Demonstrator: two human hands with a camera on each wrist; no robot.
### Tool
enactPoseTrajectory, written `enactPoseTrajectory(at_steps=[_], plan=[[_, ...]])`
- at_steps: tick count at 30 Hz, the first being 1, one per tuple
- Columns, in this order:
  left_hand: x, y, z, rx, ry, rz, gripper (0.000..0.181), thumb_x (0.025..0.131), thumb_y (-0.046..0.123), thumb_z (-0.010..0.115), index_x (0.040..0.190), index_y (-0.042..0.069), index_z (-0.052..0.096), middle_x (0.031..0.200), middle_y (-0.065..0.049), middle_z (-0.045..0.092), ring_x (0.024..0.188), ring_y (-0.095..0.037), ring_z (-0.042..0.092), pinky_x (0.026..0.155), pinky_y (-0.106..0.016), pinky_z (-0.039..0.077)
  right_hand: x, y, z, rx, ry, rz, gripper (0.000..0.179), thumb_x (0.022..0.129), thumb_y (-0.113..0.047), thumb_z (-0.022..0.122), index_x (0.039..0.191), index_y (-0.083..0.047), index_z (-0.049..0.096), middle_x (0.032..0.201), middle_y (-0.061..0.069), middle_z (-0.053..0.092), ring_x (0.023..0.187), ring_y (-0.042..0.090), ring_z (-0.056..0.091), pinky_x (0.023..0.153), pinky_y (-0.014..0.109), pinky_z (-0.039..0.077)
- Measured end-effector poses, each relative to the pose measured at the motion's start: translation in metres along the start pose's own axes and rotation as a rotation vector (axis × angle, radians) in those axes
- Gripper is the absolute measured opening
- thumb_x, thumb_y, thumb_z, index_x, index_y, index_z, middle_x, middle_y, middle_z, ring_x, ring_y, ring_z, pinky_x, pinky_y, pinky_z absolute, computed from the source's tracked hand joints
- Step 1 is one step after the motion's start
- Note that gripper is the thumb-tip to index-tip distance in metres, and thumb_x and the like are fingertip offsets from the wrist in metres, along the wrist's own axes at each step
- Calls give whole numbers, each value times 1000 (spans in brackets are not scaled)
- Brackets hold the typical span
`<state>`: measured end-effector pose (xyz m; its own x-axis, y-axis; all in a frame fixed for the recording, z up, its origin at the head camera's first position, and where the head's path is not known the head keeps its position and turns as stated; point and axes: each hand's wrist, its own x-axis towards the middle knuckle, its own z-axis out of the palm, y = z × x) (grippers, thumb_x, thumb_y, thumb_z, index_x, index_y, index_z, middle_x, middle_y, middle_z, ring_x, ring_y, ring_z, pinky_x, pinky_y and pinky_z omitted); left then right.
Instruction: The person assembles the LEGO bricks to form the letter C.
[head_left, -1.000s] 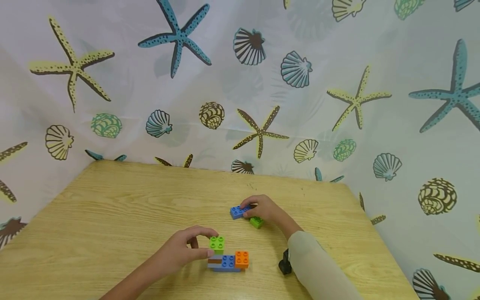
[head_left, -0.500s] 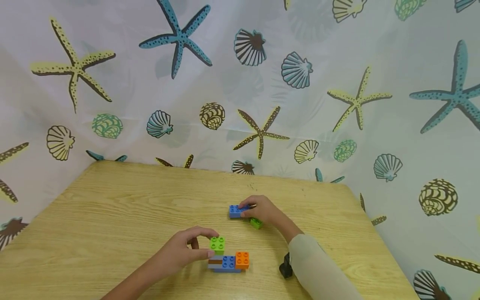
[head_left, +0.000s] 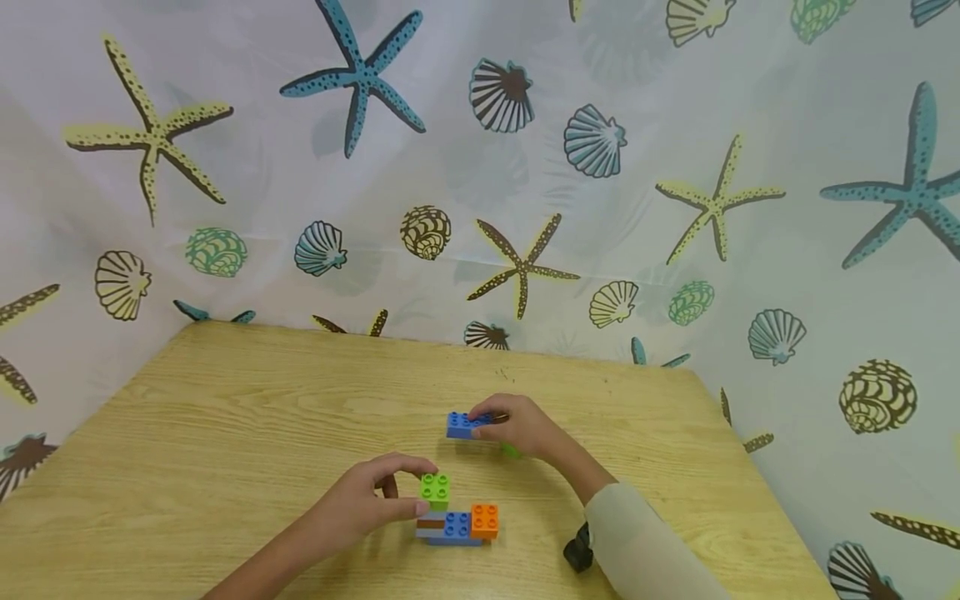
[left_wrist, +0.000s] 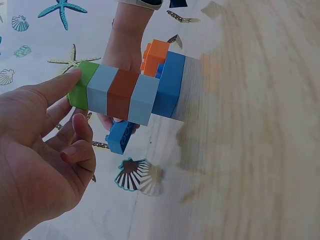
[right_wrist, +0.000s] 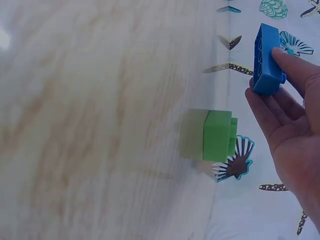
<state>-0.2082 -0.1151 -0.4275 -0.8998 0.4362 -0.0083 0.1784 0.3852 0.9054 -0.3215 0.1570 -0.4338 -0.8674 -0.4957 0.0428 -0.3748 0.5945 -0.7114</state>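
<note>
My left hand [head_left: 378, 496] pinches the green building brick [head_left: 434, 492] at the top of a small stack, between thumb and index finger. Below that brick, the left wrist view shows light-blue, brown [left_wrist: 122, 92] and light-blue layers, standing on one end of a blue base brick [left_wrist: 171, 82]. An orange brick [head_left: 484, 521] is fixed at the base's other end. My right hand [head_left: 517, 422] grips a loose blue brick [right_wrist: 268, 60] by its sides, raised off the table, its hollow underside partly showing. Near that hand a second green brick [right_wrist: 217, 136] sits on the table.
A black object [head_left: 578, 550] lies by the right sleeve, partly hidden by it. The wooden table [head_left: 262, 400] ends at a hanging cloth [head_left: 360, 175] printed with shells and starfish, at the back and both sides.
My right hand has lifted the blue brick from beside the green one and shifted it slightly left. My left hand and the stack stay where they were.
</note>
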Motion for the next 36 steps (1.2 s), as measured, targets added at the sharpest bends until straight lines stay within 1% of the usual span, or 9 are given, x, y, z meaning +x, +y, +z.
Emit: enactPoseTrajectory(at_steps=[6,10,13,20,23,30,33,36], plan=[[-1,0,0,2,7,7,44,89,38,77,128,19,68,125,-6,63,73,-17,50,53,-26,39,-13,-7,-1,46,13,-51,23,97,-27,69,117,-16,73,122,2,67,112,19,64,98,39,53],[-1,-1,1,6,9,20,42,89,36,77,127,20,68,127,-6,63,74,-17,50,53,-25,39,-25,-10,-4,91,22,-84,23,97,-28,69,117,-18,73,122,0,67,114,19,64,97,35,54],[-1,-2,1,7,11,27,43,89,36,77,127,19,68,127,-6,64,74,-16,50,53,-25,39,-34,-15,-7,118,29,-107,23,97,-28,69,118,-18,72,122,0,67,113,19,64,96,33,54],[-2,-2,2,8,23,30,44,88,35,78,127,16,68,120,-6,65,71,-16,49,52,-24,39,-56,-31,-7,187,29,-160,22,97,-25,69,117,-15,72,123,3,66,110,20,64,91,29,56],[-2,-2,2,3,24,32,44,89,34,78,127,16,68,117,-6,65,70,-15,48,51,-24,38,-65,-37,-5,210,24,-179,21,97,-24,69,117,-16,72,123,2,66,110,19,64,91,27,56],[-3,-2,1,-12,21,27,41,88,35,78,124,19,69,117,-6,65,68,-14,47,50,-25,38,-81,-47,-2,180,37,-215,21,98,-24,68,118,-19,73,123,-1,66,112,16,63,95,30,54],[-2,-2,1,-13,24,19,40,88,36,78,123,20,69,119,-6,66,69,-15,47,51,-25,38,-86,-49,1,151,41,-260,22,98,-24,68,119,-17,73,122,0,66,111,16,62,94,31,54],[-2,-2,1,-14,29,11,40,87,37,79,122,20,69,120,-6,66,70,-16,48,52,-25,38,-90,-50,3,115,55,-323,23,98,-23,68,119,-15,74,122,1,66,110,15,62,92,30,55]])
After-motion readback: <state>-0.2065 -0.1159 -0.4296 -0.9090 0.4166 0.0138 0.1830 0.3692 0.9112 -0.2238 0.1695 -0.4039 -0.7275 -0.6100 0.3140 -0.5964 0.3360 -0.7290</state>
